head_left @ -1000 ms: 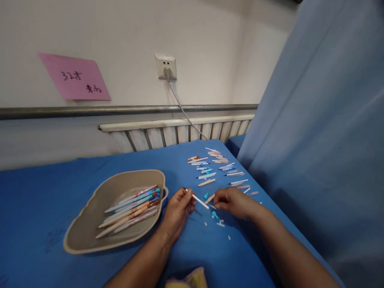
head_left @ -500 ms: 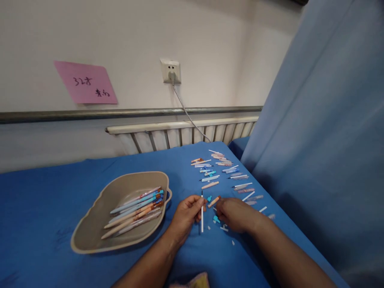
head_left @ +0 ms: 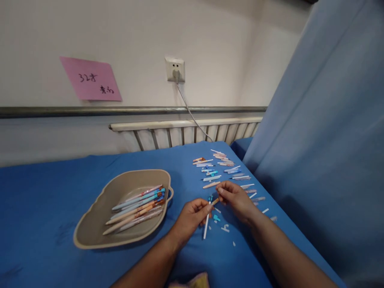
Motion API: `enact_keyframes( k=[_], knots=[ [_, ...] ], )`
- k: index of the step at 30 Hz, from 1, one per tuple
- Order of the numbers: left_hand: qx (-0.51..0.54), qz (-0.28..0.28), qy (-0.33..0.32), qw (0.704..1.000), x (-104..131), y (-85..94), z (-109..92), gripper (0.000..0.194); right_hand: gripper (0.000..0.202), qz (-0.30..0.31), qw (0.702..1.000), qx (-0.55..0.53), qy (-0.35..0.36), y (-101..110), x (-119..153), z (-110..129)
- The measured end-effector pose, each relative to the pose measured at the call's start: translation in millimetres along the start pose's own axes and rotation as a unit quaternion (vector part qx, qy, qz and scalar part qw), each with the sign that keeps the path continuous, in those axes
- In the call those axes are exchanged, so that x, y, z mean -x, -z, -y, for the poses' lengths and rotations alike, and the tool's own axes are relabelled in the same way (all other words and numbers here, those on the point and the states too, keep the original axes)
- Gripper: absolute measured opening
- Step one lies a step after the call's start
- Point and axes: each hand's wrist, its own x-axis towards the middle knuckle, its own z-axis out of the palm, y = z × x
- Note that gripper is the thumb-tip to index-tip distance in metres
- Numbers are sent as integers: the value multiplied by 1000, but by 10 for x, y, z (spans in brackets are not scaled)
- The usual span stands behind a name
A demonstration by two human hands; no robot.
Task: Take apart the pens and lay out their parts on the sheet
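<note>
A person's left hand (head_left: 192, 218), thumb and fingers nearly closed, pinched a slender white plastic tube (head_left: 205, 230) and a short tan barrel (head_left: 215, 201) over a blue cloth-covered counter (head_left: 45, 200). The tube slanted toward the wearer below the fingertips, while the barrel pointed at the right hand (head_left: 235, 198), its thumb and fingers drawn together at the far end; whether they gripped it could not be told. Just below the gap between the hands lay a bright turquoise plastic clip (head_left: 216, 218), near small white plastic pieces (head_left: 225, 229). Just beyond the hands rested a tapered peach barrel (head_left: 211, 185), with pale blue, pink and white pen parts (head_left: 234, 171) spread farther off and to the right. Left of the left hand, a taupe plastic basin (head_left: 87, 236) held a bundle of slim light-blue, peach and pinkish pens (head_left: 135, 210). Well beyond the hands, a pink handwritten paper sheet (head_left: 93, 80) hung on the white wall (head_left: 135, 32)
</note>
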Motion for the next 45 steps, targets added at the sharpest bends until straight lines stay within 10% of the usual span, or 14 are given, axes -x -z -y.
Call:
enact_keyframes(
  k=[23, 45],
  knots=[
    [-9, 14, -5, 1000, 13, 5, -9, 33, 27, -11, 986, -142, -92, -131, 42, -13],
    [14, -22, -9, 1000, 18, -5, -40, 33, 32, 27, 997, -27, -63, -174, 60, -39]
  ],
)
